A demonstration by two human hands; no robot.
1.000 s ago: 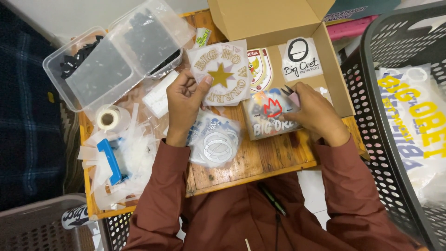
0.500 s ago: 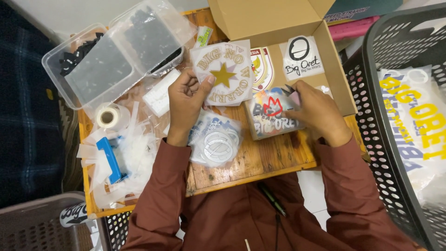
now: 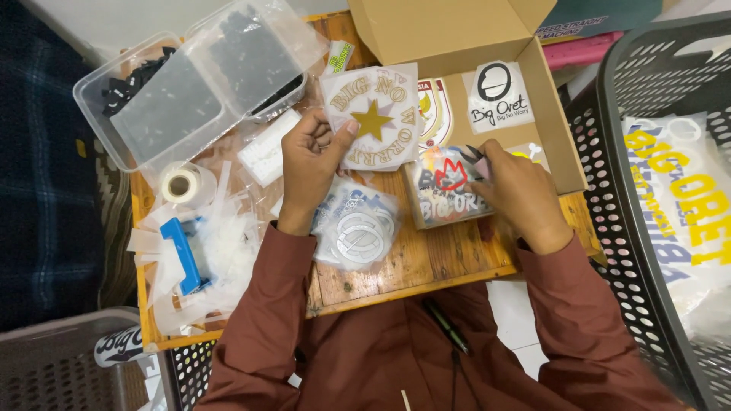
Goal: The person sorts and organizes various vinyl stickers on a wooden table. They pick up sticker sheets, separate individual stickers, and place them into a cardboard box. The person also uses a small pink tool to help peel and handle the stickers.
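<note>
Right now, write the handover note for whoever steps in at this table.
Left hand: pinches the edge of the round gold-star sticker, lifted over the wooden table.
Right hand: rests on the red-flame sticker pack, fingertips at its top right corner.
Clear bag of white ring stickers lies by the left wrist.
Open cardboard box already holds two stickers, one of them the white sticker with a black oval.
The star sticker and flame pack are still outside the box.

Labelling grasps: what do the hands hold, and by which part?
Left hand pinches the round gold-star sticker at its left edge. Right hand grips a small dark tool; the exact hold cannot be told.
</note>
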